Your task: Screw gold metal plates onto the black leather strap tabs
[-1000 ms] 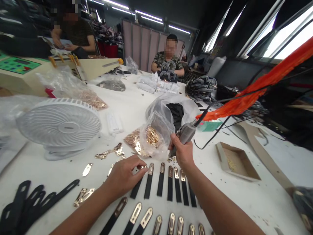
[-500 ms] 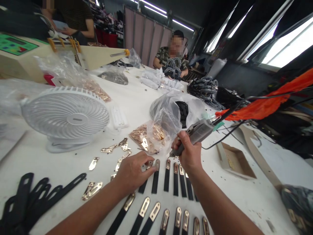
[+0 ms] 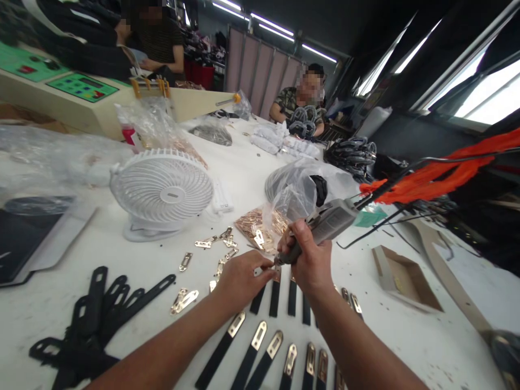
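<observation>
Holding a grey power driver (image 3: 335, 219) at a metal-tipped black strap (image 3: 275, 299), centre of the frame.
Left of centre, the left hand (image 3: 242, 277) has thumb and forefinger close together beside the strap's metal end (image 3: 277, 275); whether they pinch anything, I cannot tell; to their right, the right hand (image 3: 311, 261) has its fingers wrapped around the driver, its tip at that end; mid-frame, a clear bag (image 3: 268, 215) holds gold-coloured pieces (image 3: 260, 237), a larger translucent bag (image 3: 290, 187) behind has something black inside, and right, an open cardboard box (image 3: 412, 273) holds small yellowish bits (image 3: 398, 283).
</observation>
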### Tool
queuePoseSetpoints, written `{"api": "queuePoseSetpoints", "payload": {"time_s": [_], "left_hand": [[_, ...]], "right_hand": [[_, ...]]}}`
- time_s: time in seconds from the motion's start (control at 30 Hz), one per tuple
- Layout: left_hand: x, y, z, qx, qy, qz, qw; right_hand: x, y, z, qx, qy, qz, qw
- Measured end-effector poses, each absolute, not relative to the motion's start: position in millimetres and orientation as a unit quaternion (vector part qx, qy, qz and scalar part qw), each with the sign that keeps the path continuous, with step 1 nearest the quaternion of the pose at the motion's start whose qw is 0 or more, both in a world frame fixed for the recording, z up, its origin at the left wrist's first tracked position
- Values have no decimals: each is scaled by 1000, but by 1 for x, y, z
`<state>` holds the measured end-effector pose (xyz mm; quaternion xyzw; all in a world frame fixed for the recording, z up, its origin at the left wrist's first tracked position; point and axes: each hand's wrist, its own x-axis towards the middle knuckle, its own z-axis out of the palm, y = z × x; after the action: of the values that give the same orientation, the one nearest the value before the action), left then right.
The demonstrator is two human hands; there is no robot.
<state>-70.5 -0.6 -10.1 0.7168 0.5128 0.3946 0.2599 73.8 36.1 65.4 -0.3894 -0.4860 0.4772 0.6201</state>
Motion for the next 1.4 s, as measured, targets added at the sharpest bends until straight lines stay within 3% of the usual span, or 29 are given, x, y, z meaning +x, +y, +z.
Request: {"api": "queuePoseSetpoints", "payload": {"time_s": [0.47,1.4], "left_hand": [[-71,-1,-6,719,535,362,255],[-71,-2,-25,778,466,415,77]], "right_hand": [[73,27,73,-385,-476,491,620],[73,24,64,-360,-501,483,622]]}}
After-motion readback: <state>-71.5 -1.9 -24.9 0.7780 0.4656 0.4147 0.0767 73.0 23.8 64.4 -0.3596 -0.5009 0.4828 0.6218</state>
